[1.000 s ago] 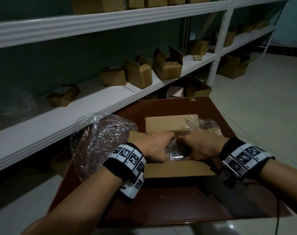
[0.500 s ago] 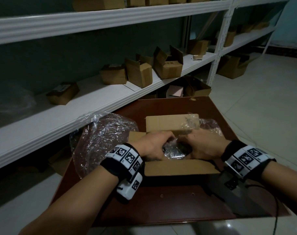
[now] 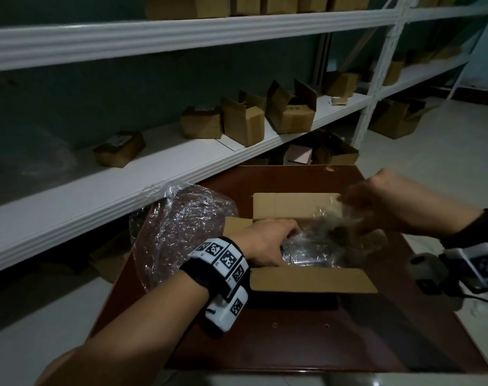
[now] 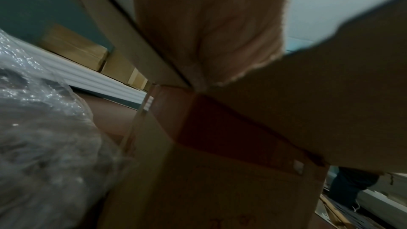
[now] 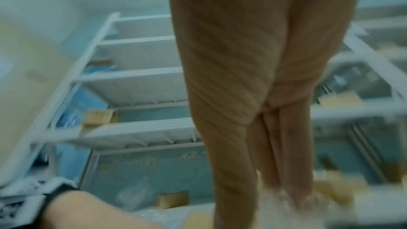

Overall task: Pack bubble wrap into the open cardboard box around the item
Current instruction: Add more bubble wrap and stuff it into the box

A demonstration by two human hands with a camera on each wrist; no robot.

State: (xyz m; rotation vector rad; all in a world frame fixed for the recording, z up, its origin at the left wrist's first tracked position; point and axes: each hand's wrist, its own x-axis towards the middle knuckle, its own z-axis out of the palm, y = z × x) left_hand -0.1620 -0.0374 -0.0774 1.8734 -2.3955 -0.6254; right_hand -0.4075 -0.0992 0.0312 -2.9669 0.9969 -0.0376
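Observation:
The open cardboard box [image 3: 312, 280] stands mid-table with its flaps spread; the left wrist view shows its outer wall [image 4: 220, 189]. Clear bubble wrap [image 3: 315, 246] fills its inside, and something dark beneath it is barely visible. My left hand [image 3: 268, 240] reaches over the left edge, fingers curled down onto the wrap; its palm [image 4: 209, 23] hides the fingertips. My right hand [image 3: 376, 201] is raised and blurred above the right side. A stretch of wrap runs up to it, and its fingertips [image 5: 284, 189] close on bubble wrap [image 5: 308, 203].
A large clear bag of bubble wrap [image 3: 181, 227] lies left of the box, also seen as the bag [image 4: 39, 128]. The brown table [image 3: 293, 344] ends close behind me. White shelving [image 3: 126, 190] with several cardboard boxes [image 3: 290, 112] runs along the back.
My right hand has left the box and risen up and to the right, drawing wrap with it. The left hand stays pressed in the box.

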